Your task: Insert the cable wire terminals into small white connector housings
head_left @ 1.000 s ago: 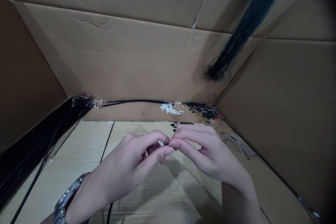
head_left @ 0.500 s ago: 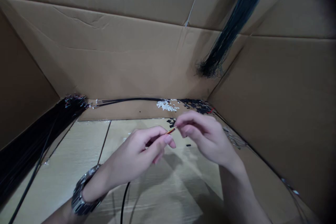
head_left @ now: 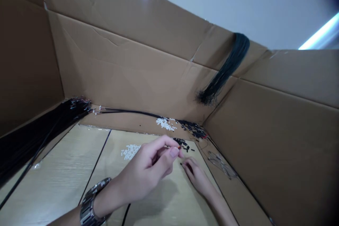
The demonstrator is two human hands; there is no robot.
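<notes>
My left hand (head_left: 156, 162), with a metal-banded watch on its wrist, pinches the end of a black cable (head_left: 126, 214). Short red and orange wire ends (head_left: 179, 147) stick out between thumb and forefinger. Lower and to the right, my right hand (head_left: 196, 174) is down at the table, with thumb and forefinger closed around a tiny black tube piece (head_left: 181, 164) at their tips. Just beyond the left fingertips lie several loose black tube pieces (head_left: 187, 146). A pile of small white pieces (head_left: 130, 152) lies left of my left hand, partly covered by it.
Cardboard walls (head_left: 127, 70) enclose the wooden table (head_left: 87, 148). A thick bundle of black cables (head_left: 45, 132) lies left. Dark thin wires (head_left: 229, 65) hang over the back wall. More white pieces (head_left: 165, 124), black pieces (head_left: 194, 128) and thin loose wires (head_left: 221, 164) lie behind.
My right hand has left the wire ends and moved down to the table. My left hand still holds the cable. The view has tilted up, showing the wall's top edge and bright lights.
</notes>
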